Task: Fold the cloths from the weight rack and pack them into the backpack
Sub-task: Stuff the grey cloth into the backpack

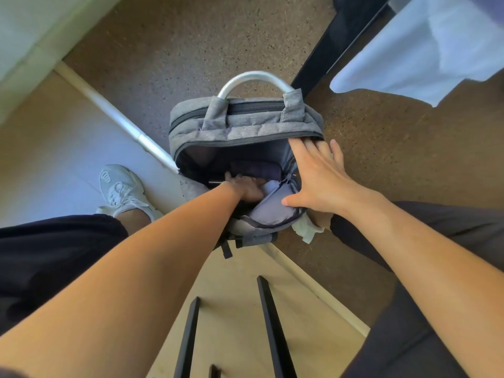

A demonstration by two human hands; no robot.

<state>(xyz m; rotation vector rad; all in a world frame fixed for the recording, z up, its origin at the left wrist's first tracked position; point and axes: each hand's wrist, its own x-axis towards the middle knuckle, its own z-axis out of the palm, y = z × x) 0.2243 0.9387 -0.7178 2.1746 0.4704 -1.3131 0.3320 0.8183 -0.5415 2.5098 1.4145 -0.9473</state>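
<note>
The grey backpack (245,124) stands on the speckled floor between my feet, its main compartment unzipped and gaping. My left hand (244,188) reaches down inside it, its fingers curled over a pale folded cloth (270,184) deep in the bag; the fingertips are hidden. A dark folded item lies further in. My right hand (319,178) is spread flat across the right side of the opening, fingers straight against the zip rim and thumb on the inner flap, holding the mouth wide. Another white cloth (425,50) hangs at the top right.
A black rack post (330,47) runs beside the hanging cloth. A silver bar (117,115) slants along the floor edge at left, near my white shoe (120,189). Black bars (268,323) cross the pale board below the backpack.
</note>
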